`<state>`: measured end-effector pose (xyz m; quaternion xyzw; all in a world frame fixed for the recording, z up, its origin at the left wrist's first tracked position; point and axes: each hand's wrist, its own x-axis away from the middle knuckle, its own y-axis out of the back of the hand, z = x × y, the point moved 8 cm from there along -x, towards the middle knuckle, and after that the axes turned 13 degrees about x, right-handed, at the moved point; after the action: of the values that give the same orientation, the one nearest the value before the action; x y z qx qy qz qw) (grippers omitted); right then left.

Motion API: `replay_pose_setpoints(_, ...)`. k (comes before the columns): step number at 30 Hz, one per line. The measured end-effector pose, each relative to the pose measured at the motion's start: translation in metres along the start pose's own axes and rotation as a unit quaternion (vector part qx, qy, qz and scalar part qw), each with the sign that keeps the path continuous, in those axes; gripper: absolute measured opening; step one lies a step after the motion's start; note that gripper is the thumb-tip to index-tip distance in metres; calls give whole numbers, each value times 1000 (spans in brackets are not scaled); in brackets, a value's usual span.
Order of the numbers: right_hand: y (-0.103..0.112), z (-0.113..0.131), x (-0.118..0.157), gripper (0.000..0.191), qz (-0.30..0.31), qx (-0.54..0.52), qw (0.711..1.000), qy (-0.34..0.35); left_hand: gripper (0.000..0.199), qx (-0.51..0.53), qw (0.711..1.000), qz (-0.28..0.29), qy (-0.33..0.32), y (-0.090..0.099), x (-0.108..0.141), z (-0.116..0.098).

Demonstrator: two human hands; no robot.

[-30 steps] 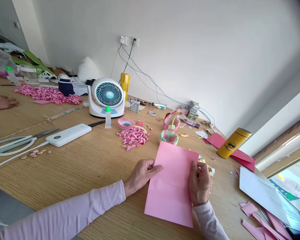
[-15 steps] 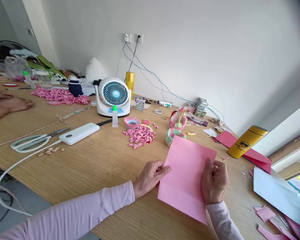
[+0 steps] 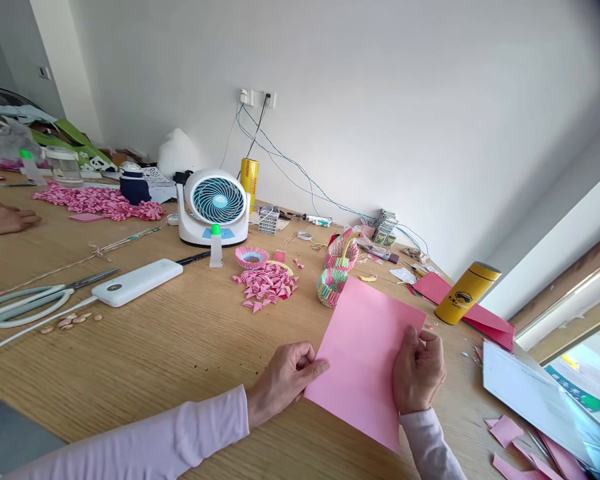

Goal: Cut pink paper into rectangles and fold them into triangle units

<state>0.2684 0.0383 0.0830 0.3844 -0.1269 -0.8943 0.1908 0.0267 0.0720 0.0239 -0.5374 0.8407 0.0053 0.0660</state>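
A sheet of pink paper (image 3: pixel 360 360) is held up above the wooden table, tilted toward me. My left hand (image 3: pixel 287 380) pinches its left edge, thumb on the front face. On the opposite edge, my right hand (image 3: pixel 420 370) grips the sheet with the thumb in front and the fingers curled behind. A faint crease runs across the paper. Just beyond its top edge stand two small woven-looking paper pieces, a green-and-pink one (image 3: pixel 331 288) and a pink one (image 3: pixel 341 251). Left of them lies a heap of folded pink paper pieces (image 3: pixel 265 285).
Scissors (image 3: pixel 25 303), a white power bank (image 3: pixel 137 283), a glue bottle (image 3: pixel 216 248) and a white fan (image 3: pixel 214 207) stand or lie to the left. A yellow flask (image 3: pixel 467 293), a white board (image 3: pixel 535 400) and pink scraps (image 3: pixel 507 432) are on the right. Another person's hand (image 3: pixel 7 219) rests far left.
My view has shifted, so the table's things appear further left and slightly lower. Both hands keep hold of the pink paper; my left hand has slid nearer its lower left corner.
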Motion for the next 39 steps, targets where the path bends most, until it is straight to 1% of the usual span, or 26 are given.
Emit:
replay_pose_setpoints(3,2,-3,-1,34,-13,-5,1000,-10,43,11,1000,24,5,-4,3,3)
replay_pose_setpoints(6,2,-7,-3,35,1,-8,1000,-13,44,-2,997,53,60,-6,9,12)
replay_pose_setpoints(8,2,-11,-4,36,6,-7,1000,-18,45,-20,995,60,81,-3,10,12)
replay_pose_setpoints(9,2,-12,-3,37,5,-8,1000,-20,46,-31,995,53,73,1,9,8)
replay_pose_setpoints(11,2,-13,-1,37,8,-19,1000,-16,46,-38,999,17,26,10,3,-9)
replay_pose_setpoints(12,0,-12,1,38,19,-29,999,-8,43,-31,1000,0,0,14,-1,-18)
replay_pose_setpoints(13,-3,-9,5,37,38,-40,998,4,43,-4,1000,11,-9,12,-5,-23)
replay_pose_setpoints(15,-10,1,13,36,90,-61,993,38,46,61,997,51,-9,5,-14,-28)
replay_pose_setpoints(17,-15,12,21,33,138,-74,985,70,43,91,994,52,-19,4,-22,-30)
replay_pose_setpoints(20,-18,22,26,32,171,-81,977,102,46,81,996,16,-32,12,-29,-28)
replay_pose_setpoints(22,-20,25,25,34,184,-79,972,122,45,80,996,16,-37,18,-30,-27)
replay_pose_setpoints(25,-27,28,21,37,221,-73,960,154,44,78,995,11,-54,30,-30,-31)
replay_pose_setpoints(26,-29,30,19,38,234,-71,956,164,45,73,996,15,-49,33,-29,-32)
replay_pose_setpoints(28,-30,34,16,39,255,-62,946,190,45,65,996,52,-12,37,-26,-30)
replay_pose_setpoints(30,-32,44,14,37,284,-53,931,222,43,56,994,91,32,41,-23,-27)
replay_pose_setpoints(32,-35,57,17,32,329,-53,906,260,38,31,994,90,45,50,-22,-29)
replay_pose_setpoints(33,-39,65,20,30,358,-56,889,280,37,24,995,87,49,52,-23,-30)
replay_pose_setpoints(34,-43,73,25,28,389,-61,868,304,40,27,994,90,55,52,-23,-31)
replay_pose_setpoints(36,-54,90,36,26,439,-62,823,355,47,47,988,128,75,43,-23,-29)
replay_pose_setpoints(37,-60,98,41,26,454,-57,802,383,47,54,983,155,84,36,-22,-27)
replay_pose_setpoints(39,-72,111,48,27,464,-30,764,447,44,39,978,186,87,26,-20,-21)
